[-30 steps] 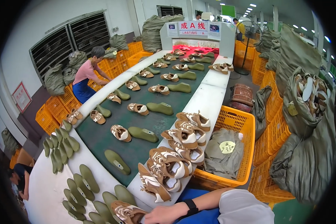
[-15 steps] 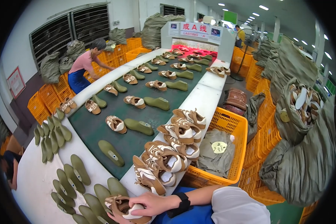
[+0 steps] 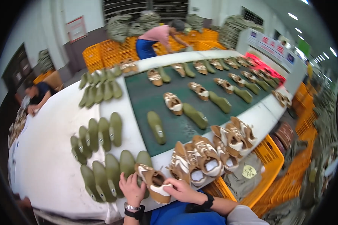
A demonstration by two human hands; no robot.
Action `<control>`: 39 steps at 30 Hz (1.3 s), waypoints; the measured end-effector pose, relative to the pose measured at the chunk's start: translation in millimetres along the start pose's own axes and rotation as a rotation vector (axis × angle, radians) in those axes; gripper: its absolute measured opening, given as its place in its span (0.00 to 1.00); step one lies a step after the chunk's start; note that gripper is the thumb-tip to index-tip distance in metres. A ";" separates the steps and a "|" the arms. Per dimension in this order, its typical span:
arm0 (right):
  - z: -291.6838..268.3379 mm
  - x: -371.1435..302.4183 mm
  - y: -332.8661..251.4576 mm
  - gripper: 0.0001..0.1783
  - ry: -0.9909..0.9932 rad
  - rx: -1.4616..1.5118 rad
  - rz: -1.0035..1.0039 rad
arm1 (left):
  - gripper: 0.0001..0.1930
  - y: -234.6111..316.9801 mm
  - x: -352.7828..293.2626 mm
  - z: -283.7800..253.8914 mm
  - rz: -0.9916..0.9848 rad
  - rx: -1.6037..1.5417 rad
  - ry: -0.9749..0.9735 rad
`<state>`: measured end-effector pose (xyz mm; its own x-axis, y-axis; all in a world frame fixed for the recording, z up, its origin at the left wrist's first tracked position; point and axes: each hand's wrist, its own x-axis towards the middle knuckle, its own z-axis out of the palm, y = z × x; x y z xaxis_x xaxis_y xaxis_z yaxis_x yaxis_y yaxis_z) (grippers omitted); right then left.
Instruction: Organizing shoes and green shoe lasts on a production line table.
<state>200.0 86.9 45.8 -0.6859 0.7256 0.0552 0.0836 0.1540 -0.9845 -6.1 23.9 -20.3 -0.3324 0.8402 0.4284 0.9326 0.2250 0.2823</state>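
Observation:
In my right hand (image 3: 184,192) is a brown and white lace-up shoe upper (image 3: 154,182), gripped by the heel with its opening tilted up. My left hand (image 3: 133,190) lies just left of the shoe, over the near end of a green shoe last (image 3: 127,163); its fingers are apart, and whether they press on the last is hard to make out. Several more green lasts (image 3: 100,181) lie side by side to the left. A cluster of brown and white shoe uppers (image 3: 205,157) stands to the right on the white ledge.
The green conveyor belt (image 3: 146,93) carries shoe uppers paired with lasts. A white table (image 3: 52,150) spreads left, with more lasts (image 3: 103,129). On the right is an orange crate (image 3: 272,150) holding grey cloth. One person (image 3: 156,39) bends beyond the belt; another (image 3: 39,93) sits far left.
The view has swung left. My left hand, mostly hidden beneath the shoe before, now shows over the lasts. The shoe stays in my right hand. The far person still bends beside the crates.

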 end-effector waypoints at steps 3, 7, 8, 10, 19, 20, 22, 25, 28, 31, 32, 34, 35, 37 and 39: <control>-9.5 -8.1 -4.5 0.17 -0.025 -0.054 0.001 | 0.22 1.7 -1.0 -3.8 -0.025 -0.008 0.001; -35.6 -20.7 -30.0 0.20 -0.138 -0.200 0.016 | 0.23 0.2 -7.1 -7.5 -0.024 -0.004 0.007; -42.4 -22.3 -40.4 0.20 -0.162 -0.218 -0.017 | 0.23 -1.3 -9.6 -6.9 -0.025 -0.007 0.023; -57.6 -25.1 -53.7 0.19 -0.188 -0.227 -0.029 | 0.23 -1.5 -9.9 -6.6 -0.022 -0.028 0.039; -108.1 89.0 -146.3 0.16 -0.151 -0.353 0.025 | 0.22 -5.4 -8.8 -8.0 -0.026 -0.088 0.043; -106.4 118.0 -149.6 0.16 -0.140 -0.364 0.066 | 0.22 -6.9 -8.2 -7.9 -0.039 -0.091 0.039; -104.2 179.9 -139.4 0.14 -0.107 -0.454 0.031 | 0.22 -8.7 -2.3 -6.6 -0.041 -0.102 0.036; -106.0 269.7 -87.6 0.17 -0.101 -0.588 0.058 | 0.22 -7.5 0.2 -7.0 -0.050 -0.122 0.011; -96.7 353.0 4.0 0.21 -0.049 -0.846 -0.034 | 0.22 -9.1 0.7 -9.6 -0.054 -0.123 -0.017; -65.7 401.8 78.8 0.21 0.016 -1.032 0.008 | 0.23 -7.5 1.0 -14.5 -0.072 -0.081 -0.065; -57.7 410.2 96.5 0.21 0.042 -1.057 0.082 | 0.24 -4.9 -2.7 -18.9 -0.109 -0.121 -0.095; -39.8 420.0 114.6 0.17 0.074 -1.016 0.188 | 0.23 -5.0 -4.1 -17.3 -0.119 -0.098 -0.107; -39.2 428.3 127.3 0.17 0.071 -1.008 0.177 | 0.23 -4.1 -1.5 -16.2 -0.114 -0.096 -0.111; -43.2 434.2 145.4 0.20 0.124 -0.922 0.155 | 0.24 -1.4 0.7 -18.5 -0.116 -0.109 -0.122; -44.7 430.8 145.9 0.32 0.152 -0.744 0.128 | 0.23 -2.3 2.3 -17.0 -0.110 -0.101 -0.116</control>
<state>-51.0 451.9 -66.6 -0.5359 0.8440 0.0232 0.6570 0.4341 -0.6163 -11.3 17.0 -5.3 -0.4076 0.8660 0.2896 0.8706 0.2730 0.4092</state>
